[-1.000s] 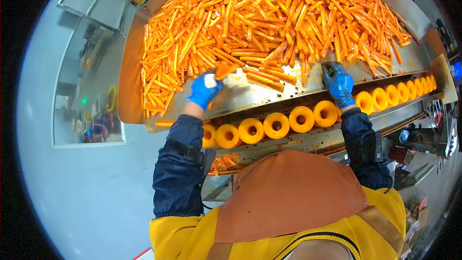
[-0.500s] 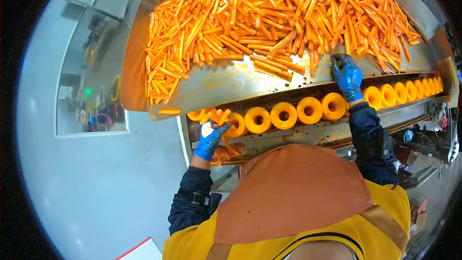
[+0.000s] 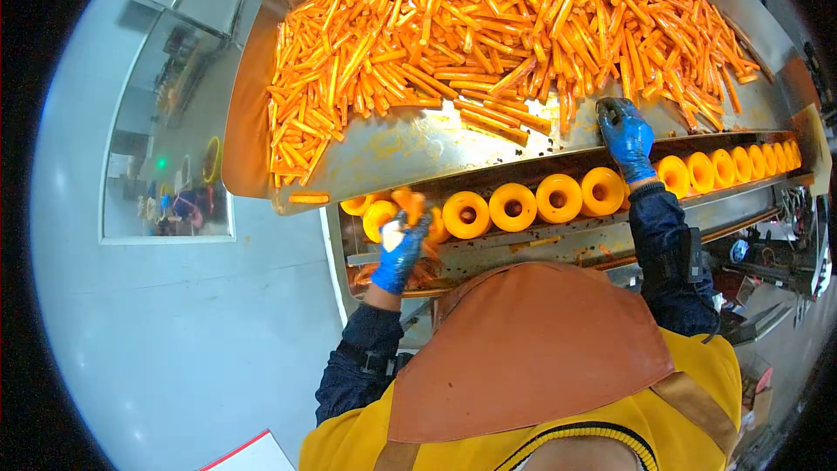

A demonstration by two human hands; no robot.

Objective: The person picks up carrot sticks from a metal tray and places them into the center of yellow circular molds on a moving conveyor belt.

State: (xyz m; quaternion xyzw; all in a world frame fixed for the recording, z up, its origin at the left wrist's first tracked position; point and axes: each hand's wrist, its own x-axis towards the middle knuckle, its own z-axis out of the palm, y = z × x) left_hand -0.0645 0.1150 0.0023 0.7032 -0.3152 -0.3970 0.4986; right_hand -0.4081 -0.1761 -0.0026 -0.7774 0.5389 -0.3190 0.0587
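My left hand (image 3: 400, 255), in a blue glove, is closed around a few orange sticks (image 3: 409, 202) whose ends stick up past the fingers. It is somewhat blurred, in front of the left end of a row of yellow-orange round cups with dark centre holes (image 3: 511, 208). My right hand (image 3: 626, 133), also blue-gloved with dark fingertips, is at the front edge of a metal tray (image 3: 392, 150). Its fingers are curled, and whatever they may hold is hidden. On the tray a large heap of glossy orange sticks (image 3: 497, 22) is spread behind both hands.
One loose stick (image 3: 309, 198) lies at the tray's front left corner. Below the cups runs a metal trough (image 3: 558, 240) with orange scraps in it. A brown apron (image 3: 540, 349) is close in front. A window (image 3: 166, 157) is in the left wall.
My left hand has moved right and slightly up along the row of cups with the sticks in it, uncovering a cup on its left. My right hand has stayed in nearly the same place.
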